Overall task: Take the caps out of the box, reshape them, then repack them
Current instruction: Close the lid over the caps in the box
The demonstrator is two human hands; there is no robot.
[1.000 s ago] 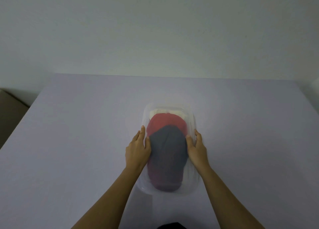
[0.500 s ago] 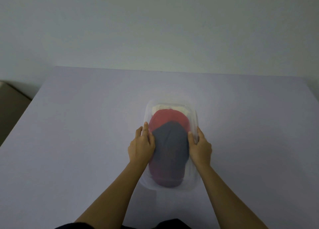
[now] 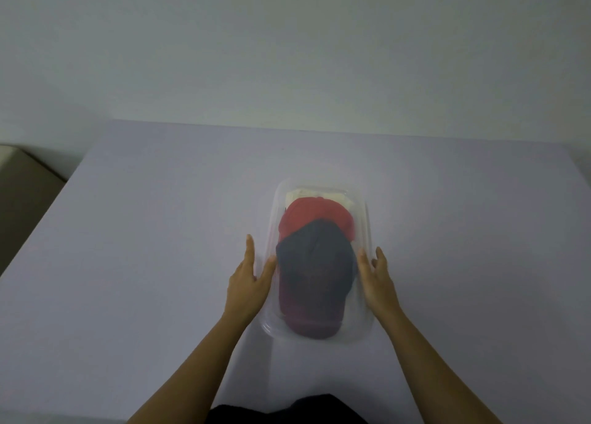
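Note:
A clear plastic box sits in the middle of the table. Inside lie stacked caps: a dark blue cap with a maroon brim on top, a red cap behind it, and a cream cap at the far end. My left hand lies along the box's left side, fingers straight, thumb touching the rim. My right hand lies along the right side, fingers straight, its thumb at the rim beside the blue cap. Neither hand holds a cap.
The pale lavender table spreads wide on both sides of the box. A plain wall rises behind it. A brownish cardboard box stands off the table's left edge. Dark clothing shows at the bottom.
Both hands have opened out from the box's sides; the fingers that curled over the rim now point straight. The view has shifted slightly.

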